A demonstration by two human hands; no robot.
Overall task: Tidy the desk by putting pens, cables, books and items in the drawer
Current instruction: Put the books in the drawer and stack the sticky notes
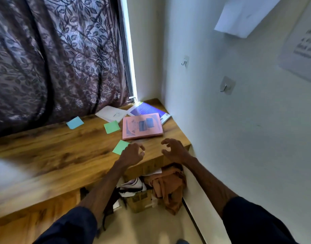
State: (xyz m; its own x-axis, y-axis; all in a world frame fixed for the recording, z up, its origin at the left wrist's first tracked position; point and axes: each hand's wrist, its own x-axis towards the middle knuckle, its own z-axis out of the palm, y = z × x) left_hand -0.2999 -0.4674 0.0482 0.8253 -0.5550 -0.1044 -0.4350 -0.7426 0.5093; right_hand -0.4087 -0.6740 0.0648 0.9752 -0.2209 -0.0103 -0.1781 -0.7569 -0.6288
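Pink book (142,126) lies flat at the desk's (51,152) far right corner, long axis running left-right, atop a purple book (147,110) that angles toward the wall. Left hand (132,154) and right hand (174,150) hover just short of it, fingers curled, gripping nothing; green sticky note (121,147) sits beside the left hand.

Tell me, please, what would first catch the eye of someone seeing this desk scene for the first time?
Probably the pink book near the desk's right end, lying partly over a purple book in the corner by the wall. Next, the bright sticky notes scattered across the wood: a blue one near the curtain and two green ones. Both empty hands, left and right, hover open just before the pink book.
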